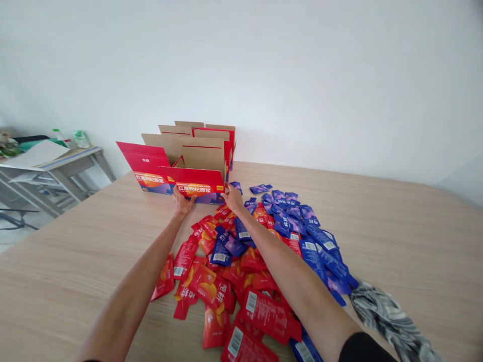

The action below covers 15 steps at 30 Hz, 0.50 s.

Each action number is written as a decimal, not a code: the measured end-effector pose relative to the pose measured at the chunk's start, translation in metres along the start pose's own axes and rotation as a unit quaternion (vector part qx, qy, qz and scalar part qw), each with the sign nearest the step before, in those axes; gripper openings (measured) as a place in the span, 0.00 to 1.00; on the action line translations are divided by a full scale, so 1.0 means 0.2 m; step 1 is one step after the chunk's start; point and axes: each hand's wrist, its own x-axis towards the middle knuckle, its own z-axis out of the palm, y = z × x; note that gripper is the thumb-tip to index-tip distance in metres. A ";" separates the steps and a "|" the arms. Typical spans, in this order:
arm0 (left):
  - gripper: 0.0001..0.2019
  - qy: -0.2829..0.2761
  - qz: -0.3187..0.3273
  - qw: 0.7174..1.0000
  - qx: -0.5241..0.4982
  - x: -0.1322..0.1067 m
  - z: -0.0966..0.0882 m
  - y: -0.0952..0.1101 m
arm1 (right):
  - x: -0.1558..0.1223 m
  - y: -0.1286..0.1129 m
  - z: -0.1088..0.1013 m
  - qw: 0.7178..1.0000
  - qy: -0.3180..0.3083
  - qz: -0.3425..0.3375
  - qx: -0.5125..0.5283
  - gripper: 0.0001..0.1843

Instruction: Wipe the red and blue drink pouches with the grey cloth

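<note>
A red and purple open-topped carton point(199, 190) stands upright at the front of a group of similar boxes, its cardboard flaps raised. My left hand point(183, 202) grips the lower left of its front, the thumb against the printed face. At the carton's right edge, my right hand point(233, 197) is closed round the corner, with some fingers hidden behind it. Between and below my forearms lies a loose heap of red pouches point(206, 284). Blue pouches point(287, 216) spread mostly to the right of my right arm, with several mixed among the red ones.
Beside the held carton stands another open carton point(151, 173), with more boxes behind it near the wall. A grey patterned cloth point(388, 317) lies at the right front of the wooden table point(407, 236). Farther left is a grey side desk point(71, 163) with papers and small items.
</note>
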 end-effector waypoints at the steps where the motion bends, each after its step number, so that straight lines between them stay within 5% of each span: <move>1: 0.49 -0.001 -0.005 1.000 0.003 0.01 0.01 0.01 | 0.02 0.00 0.01 1.000 -0.003 0.005 -0.001 0.31; 10: 0.52 -0.035 -0.057 0.997 0.047 0.06 0.08 0.05 | 0.11 0.08 -0.01 0.998 -0.061 0.013 -0.017 0.20; 15: 0.54 -0.084 -0.082 0.990 0.079 0.04 0.03 0.03 | 0.03 0.14 -0.01 0.988 -0.144 0.005 -0.057 0.18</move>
